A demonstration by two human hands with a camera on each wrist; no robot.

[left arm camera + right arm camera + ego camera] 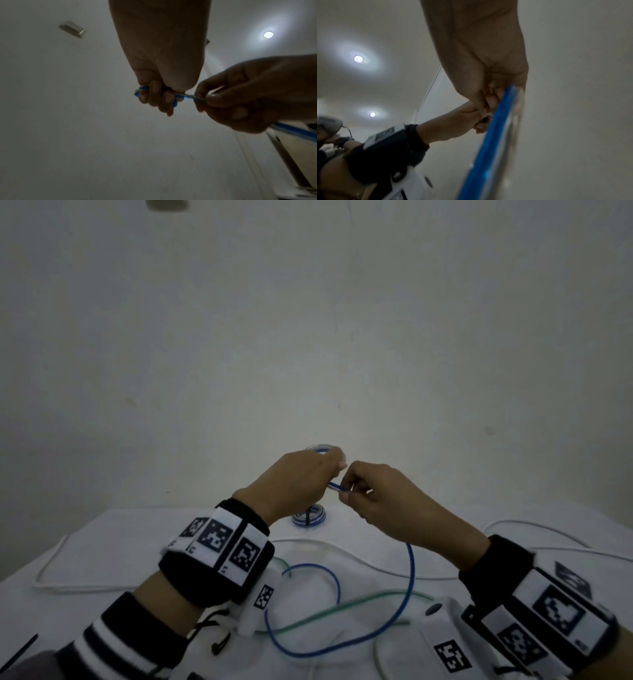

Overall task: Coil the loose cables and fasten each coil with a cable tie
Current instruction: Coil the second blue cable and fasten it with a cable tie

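Mid-coil: left hand (pixel 301 474) gripping small loops of thin blue cable (pixel 409 583); right hand (pixel 373 494) pinching feed just beside. Best kept taut, loops even.

No words, brands or numbers can be read anywhere. The only markings are black-and-white square code patterns on the left wristband (pixel 219 539), the right wristband (pixel 551 611) and the white camera housings (pixel 448 655) under them; tiny print beside them is too blurred.
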